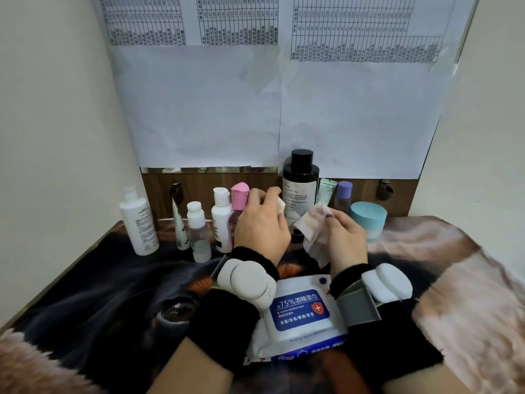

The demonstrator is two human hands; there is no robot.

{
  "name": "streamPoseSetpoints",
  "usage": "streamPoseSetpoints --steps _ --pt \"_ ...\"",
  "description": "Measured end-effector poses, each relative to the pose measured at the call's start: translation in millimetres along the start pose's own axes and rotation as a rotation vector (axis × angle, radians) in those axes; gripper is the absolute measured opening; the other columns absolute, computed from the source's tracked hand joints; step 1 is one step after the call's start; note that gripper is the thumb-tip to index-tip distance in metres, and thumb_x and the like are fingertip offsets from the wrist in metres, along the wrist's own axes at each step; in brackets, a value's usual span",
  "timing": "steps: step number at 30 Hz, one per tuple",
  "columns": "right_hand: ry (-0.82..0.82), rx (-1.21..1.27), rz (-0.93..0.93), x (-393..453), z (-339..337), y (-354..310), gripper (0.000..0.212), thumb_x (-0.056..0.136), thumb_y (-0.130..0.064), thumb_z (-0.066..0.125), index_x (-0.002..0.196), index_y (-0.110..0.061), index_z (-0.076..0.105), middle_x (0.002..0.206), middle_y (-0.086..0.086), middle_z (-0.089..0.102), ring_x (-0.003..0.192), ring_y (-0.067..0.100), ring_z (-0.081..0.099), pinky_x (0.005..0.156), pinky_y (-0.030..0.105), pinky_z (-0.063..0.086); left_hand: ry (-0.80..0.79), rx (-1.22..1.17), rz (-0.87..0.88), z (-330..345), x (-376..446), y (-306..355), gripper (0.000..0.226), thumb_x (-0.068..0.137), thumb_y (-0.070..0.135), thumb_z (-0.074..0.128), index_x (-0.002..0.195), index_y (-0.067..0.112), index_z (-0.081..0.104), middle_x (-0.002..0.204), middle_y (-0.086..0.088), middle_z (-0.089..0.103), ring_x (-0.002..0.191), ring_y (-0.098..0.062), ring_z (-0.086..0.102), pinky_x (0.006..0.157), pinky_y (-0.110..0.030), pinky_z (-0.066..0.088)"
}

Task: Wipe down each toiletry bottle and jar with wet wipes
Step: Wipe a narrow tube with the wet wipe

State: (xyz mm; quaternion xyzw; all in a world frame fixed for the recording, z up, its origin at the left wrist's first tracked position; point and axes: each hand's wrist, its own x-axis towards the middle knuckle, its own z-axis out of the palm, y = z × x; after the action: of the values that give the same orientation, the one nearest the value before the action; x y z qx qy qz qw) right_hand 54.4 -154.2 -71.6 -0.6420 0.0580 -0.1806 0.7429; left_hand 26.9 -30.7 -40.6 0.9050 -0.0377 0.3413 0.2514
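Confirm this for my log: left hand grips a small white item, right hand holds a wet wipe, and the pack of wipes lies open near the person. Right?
Not quite. In the head view the pack of wipes has its lid shut. The rest stands: the left hand grips a small white item, and the right hand holds the wet wipe.
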Motion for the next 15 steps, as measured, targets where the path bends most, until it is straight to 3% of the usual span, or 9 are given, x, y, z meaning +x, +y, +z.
streamPoseSetpoints --steps 4,9,15 --pt "0.071 0.043 -0.024 1.4 -1.5 -3.5 0.026 0.09 -0.01 0.05 0.083 -0.026 0.068 0.09 -0.002 0.07 0.097 0.02 0.064 0.098 0.042 0.049 -0.034 0.059 -0.07 -0.3 1.5 1.4 0.04 0.088 0.018 0.053 0.127 0.019 0.047 0.121 -0.005 0.049 0.105 -0.024 0.054 0.083 -0.032 0.045" --pt "0.083 0.088 -0.004 2.1 -2.4 -3.6 0.029 0.089 -0.009 0.048 0.08 -0.027 0.069 0.094 0.003 0.07 0.102 0.026 0.064 0.097 0.043 0.05 -0.1 0.148 -0.135 -1.1 3.8 1.7 0.04 0.091 0.024 0.053 0.13 0.018 0.046 0.119 -0.006 0.054 0.109 -0.025 0.055 0.087 -0.033 0.045" --pt "0.111 0.095 0.002 1.7 -2.6 -3.2 0.029 0.09 -0.008 0.047 0.081 -0.026 0.068 0.092 0.002 0.069 0.098 0.022 0.063 0.096 0.038 0.049 -0.089 0.152 -0.144 -2.1 3.4 2.3 0.042 0.091 0.028 0.053 0.132 0.022 0.046 0.135 0.001 0.043 0.112 -0.026 0.054 0.084 -0.036 0.048"
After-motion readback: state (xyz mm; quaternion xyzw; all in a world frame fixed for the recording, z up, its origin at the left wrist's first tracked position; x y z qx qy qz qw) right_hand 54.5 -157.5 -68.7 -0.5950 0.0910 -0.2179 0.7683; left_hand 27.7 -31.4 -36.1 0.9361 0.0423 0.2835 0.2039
